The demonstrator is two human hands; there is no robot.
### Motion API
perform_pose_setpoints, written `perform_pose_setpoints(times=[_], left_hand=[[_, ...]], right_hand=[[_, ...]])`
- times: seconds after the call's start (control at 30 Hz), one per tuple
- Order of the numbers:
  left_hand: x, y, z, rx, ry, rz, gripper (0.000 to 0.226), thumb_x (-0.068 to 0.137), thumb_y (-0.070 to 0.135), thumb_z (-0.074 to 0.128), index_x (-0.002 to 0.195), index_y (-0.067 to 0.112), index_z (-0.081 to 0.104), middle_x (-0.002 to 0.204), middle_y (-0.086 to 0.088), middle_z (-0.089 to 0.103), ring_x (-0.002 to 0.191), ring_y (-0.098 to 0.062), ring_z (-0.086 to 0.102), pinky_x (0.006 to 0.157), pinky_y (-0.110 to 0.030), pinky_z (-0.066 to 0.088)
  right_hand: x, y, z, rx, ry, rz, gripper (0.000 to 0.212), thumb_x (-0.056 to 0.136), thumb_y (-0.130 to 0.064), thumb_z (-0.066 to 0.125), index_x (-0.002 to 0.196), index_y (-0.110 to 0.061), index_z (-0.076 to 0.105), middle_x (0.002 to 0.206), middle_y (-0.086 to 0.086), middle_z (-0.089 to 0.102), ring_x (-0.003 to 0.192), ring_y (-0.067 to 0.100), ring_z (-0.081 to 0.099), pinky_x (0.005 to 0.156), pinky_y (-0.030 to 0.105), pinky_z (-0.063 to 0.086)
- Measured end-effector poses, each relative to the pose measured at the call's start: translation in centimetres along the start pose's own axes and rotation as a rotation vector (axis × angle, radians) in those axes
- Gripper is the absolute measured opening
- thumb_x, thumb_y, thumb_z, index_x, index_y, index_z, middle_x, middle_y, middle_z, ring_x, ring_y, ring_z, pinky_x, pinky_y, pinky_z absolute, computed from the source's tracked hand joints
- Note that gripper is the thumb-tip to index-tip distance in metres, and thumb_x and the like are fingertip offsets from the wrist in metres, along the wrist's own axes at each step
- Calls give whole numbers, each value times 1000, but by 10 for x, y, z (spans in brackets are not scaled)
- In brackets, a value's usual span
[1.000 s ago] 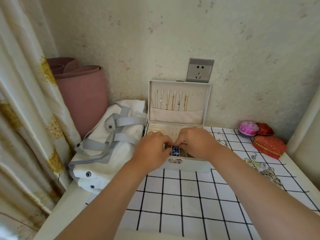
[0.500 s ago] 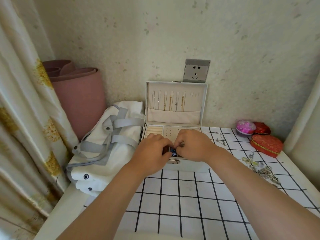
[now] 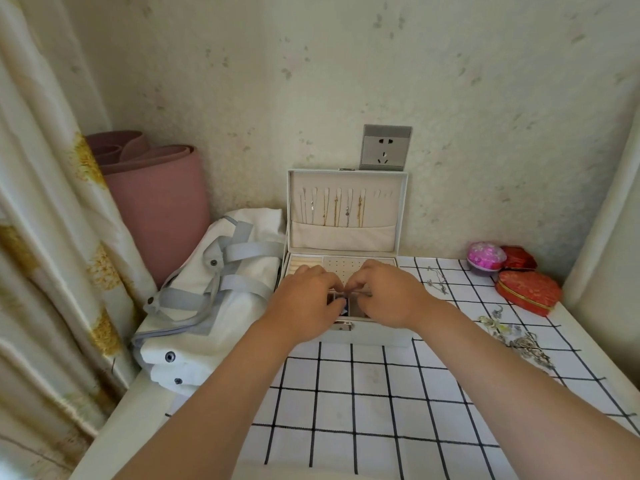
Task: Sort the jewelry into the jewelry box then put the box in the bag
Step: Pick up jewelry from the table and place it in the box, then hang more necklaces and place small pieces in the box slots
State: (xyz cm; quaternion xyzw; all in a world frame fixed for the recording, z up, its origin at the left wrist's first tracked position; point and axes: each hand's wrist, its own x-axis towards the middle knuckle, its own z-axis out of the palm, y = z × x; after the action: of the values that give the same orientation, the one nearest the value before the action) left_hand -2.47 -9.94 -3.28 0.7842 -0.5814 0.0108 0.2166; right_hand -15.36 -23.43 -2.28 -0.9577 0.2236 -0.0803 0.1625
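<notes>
I have both hands over the open pale-grey jewelry box. It stands at the back of the black-and-white checked tablecloth, with its lid upright against the wall. The right hand has its fingers curled, and thumb and forefinger pinch a thin silvery piece of jewelry just above the box's front compartments. The left hand curls its fingers in toward the same piece, its fingertips meeting the right hand's. I cannot tell whether it grips the piece or only touches it. Beneath the fingertips a small blue item lies in a front compartment. Gold and silver necklaces hang in a row inside the lid. The white canvas bag with grey straps lies just beside the box on its left. On the cloth to the right, a fine silver chain lies near the box, and a loose heap of silvery jewelry sits farther out. A red heart-shaped case, a smaller red case and a round pink case cluster at the back right.
</notes>
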Motion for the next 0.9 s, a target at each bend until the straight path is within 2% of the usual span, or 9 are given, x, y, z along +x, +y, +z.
perform_pose_setpoints(times=[0.13,0.23,0.37,0.5,0.67,0.77,0.9], left_hand=[[8,15,-1,-77,24,-16,30,95,38,57,123,28,61,117,11,60,113,-10,48,96,-30,43],[19,32,5,-145,48,-16,28,95,35,57,123,28,60,114,14,59,109,-7,49,96,-28,43],[47,67,24,-189,27,30,27,96,30,56,123,27,60,111,14,56,106,-5,48,91,-20,39],[83,101,44,-170,-17,112,27,98,25,53,122,19,63,113,5,61,107,-11,50,91,-23,41],[118,125,75,-58,-198,118,31,98,20,51,127,15,62,126,-4,61,115,-20,55,97,-32,45],[132,131,94,7,-303,106,37,96,16,51,131,16,61,132,-6,59,121,-23,54,99,-32,45],[143,133,116,176,-420,80,44,96,11,48,139,17,52,139,-6,53,125,-25,52,99,-37,47]], right_hand=[[-10,25,-16,91,129,85,28,91,-20,59,113,-35,67,111,-12,60,100,9,59,88,32,51],[-18,53,-28,131,188,183,29,92,-18,57,113,-35,67,109,-13,61,100,11,60,89,33,51],[-32,102,-35,81,174,298,29,93,-16,55,114,-33,68,111,-10,64,104,15,62,90,34,52],[-47,142,-37,31,128,364,33,94,-15,56,122,-28,68,123,-5,67,112,18,63,96,35,51],[-58,168,-27,-105,-25,323,50,94,-13,54,138,-37,56,140,-4,54,122,21,57,99,37,49],[-58,174,-22,-173,-82,287,62,91,-7,53,143,-40,49,140,-3,48,120,23,56,92,38,51],[-57,179,-17,-236,-94,238,63,92,-8,51,146,-40,44,137,0,47,124,24,51,88,36,48]])
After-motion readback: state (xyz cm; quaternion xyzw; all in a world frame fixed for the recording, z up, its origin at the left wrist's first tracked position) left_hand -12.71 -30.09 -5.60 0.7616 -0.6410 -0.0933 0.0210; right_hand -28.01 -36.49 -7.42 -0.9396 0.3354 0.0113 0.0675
